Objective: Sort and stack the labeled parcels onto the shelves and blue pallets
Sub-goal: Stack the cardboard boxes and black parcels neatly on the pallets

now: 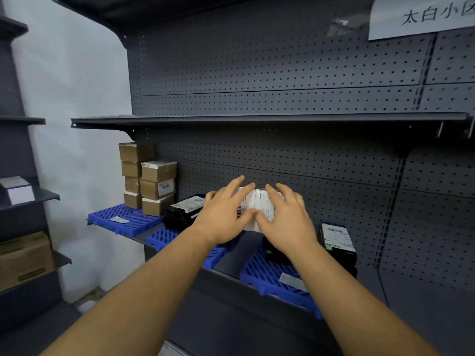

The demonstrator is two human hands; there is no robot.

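A parcel with a white shipping label (257, 205) stands on the lower shelf, above the blue pallets. My left hand (223, 214) and my right hand (285, 218) lie flat against its labelled face with fingers straight and spread, thumbs meeting in the middle. Most of the parcel is hidden behind my hands. A black parcel with a white label (183, 213) lies to the left on a blue pallet (159, 237). Another black labelled parcel (338, 242) stands to the right. Brown cardboard boxes (149, 178) are stacked on the leftmost blue pallet (123, 219).
A third blue pallet (267, 278) with a paper slip lies under my right wrist. The grey shelf board (257, 119) runs above my hands against the pegboard wall. At the left, another shelf unit holds a white box (18, 190) and cardboard boxes (24, 260).
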